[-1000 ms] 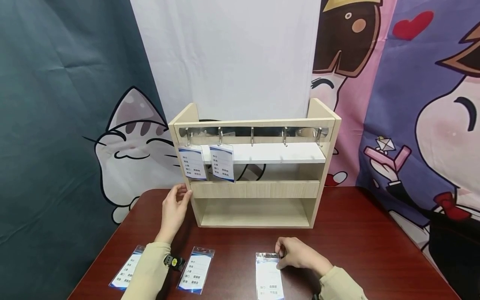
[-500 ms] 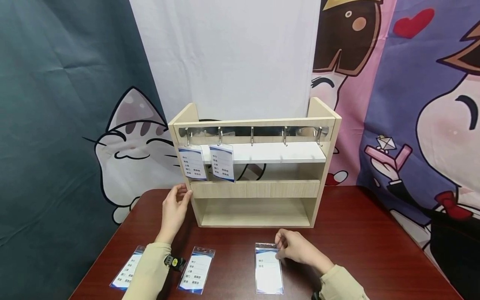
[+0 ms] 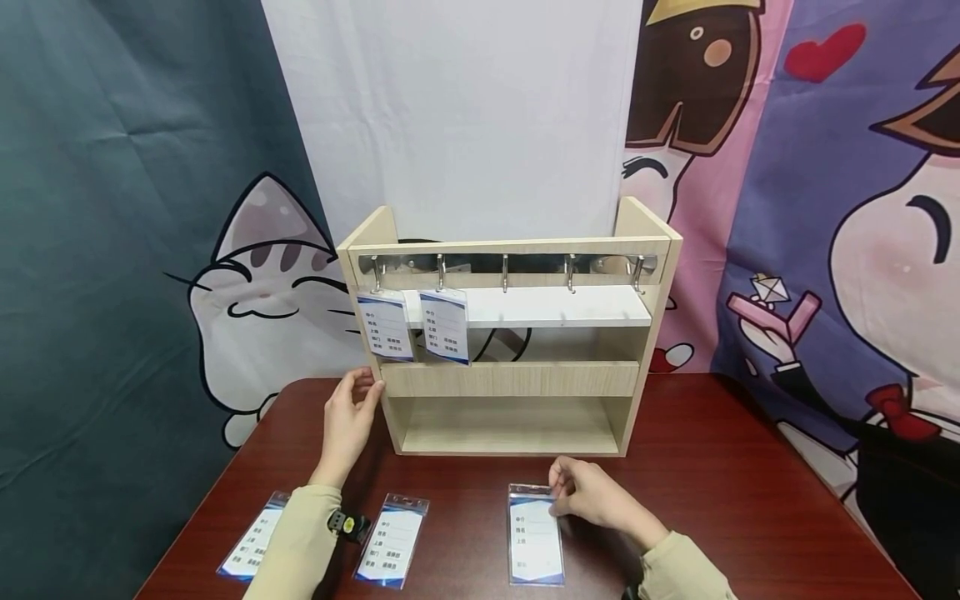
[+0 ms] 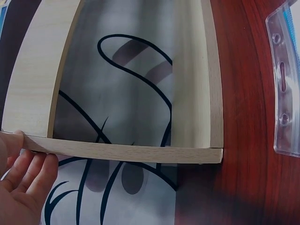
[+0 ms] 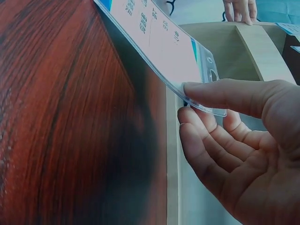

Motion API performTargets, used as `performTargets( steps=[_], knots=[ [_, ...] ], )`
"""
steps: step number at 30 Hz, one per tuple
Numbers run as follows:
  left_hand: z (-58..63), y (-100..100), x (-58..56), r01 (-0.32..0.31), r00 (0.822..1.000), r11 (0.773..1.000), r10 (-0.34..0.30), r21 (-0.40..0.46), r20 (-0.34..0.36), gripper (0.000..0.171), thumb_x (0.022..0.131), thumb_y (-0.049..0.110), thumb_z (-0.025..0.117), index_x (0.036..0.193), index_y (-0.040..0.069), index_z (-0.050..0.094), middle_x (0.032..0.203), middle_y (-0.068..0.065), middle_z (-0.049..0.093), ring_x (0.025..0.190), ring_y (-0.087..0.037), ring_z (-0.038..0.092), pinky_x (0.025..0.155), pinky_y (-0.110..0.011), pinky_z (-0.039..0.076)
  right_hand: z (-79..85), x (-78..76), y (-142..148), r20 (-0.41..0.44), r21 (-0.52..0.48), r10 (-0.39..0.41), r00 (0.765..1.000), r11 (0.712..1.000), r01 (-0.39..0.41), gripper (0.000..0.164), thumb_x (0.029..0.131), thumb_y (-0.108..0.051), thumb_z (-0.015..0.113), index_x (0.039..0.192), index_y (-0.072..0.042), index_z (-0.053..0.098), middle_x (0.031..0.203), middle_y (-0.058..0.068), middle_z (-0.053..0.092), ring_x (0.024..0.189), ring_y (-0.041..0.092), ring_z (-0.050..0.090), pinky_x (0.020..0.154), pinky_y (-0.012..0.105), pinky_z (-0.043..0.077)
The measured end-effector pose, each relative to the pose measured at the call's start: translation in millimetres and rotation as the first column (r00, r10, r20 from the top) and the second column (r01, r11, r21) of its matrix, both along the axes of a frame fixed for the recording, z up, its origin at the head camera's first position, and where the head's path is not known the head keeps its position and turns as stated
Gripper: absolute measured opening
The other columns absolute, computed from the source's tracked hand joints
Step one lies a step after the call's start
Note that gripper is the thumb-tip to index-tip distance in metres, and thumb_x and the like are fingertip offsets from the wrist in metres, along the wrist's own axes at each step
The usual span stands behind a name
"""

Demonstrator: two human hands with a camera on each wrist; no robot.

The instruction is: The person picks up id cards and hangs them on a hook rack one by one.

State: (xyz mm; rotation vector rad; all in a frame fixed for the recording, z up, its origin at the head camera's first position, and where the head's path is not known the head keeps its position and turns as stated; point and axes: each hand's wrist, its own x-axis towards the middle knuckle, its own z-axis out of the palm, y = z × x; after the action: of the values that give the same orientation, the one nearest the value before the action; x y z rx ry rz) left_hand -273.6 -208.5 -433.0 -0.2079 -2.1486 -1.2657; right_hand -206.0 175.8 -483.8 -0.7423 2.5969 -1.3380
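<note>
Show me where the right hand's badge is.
In the head view, the badge is low, just right of centre, in front of the wooden rack; the right hand pinches its upper right edge.

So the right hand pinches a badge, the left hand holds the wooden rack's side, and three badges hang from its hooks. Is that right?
Not quite: the head view shows only two hanging badges on the hooks, not three. The rest holds: the right hand pinches a badge, and the left hand holds the side of the wooden rack.

Held ID badge (image 3: 536,543) nearer shelf (image 3: 510,379) vs. prev.
</note>
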Motion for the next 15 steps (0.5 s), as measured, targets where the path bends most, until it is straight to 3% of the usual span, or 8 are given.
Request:
performTargets(
  steps=[15],
  knots=[
    [0.5,0.5,0.1,-0.002,1.000,1.000,0.002,0.002,0.009,0.031,0.097,0.015,0.069,0.120,-0.004,0.061,0.109,-0.019,0.066,0.099,-0.032,0.066,0.082,-0.051,0.057,-2.2,-3.0,2.4,0.023,-0.050,-0.014,1.000,0.999,0.016,0.032,0.075,0.002,0.083,0.090,-0.006,0.057,0.079,-0.001,0.061,0.070,0.008,0.057,0.062,0.022,0.047]
  ],
)
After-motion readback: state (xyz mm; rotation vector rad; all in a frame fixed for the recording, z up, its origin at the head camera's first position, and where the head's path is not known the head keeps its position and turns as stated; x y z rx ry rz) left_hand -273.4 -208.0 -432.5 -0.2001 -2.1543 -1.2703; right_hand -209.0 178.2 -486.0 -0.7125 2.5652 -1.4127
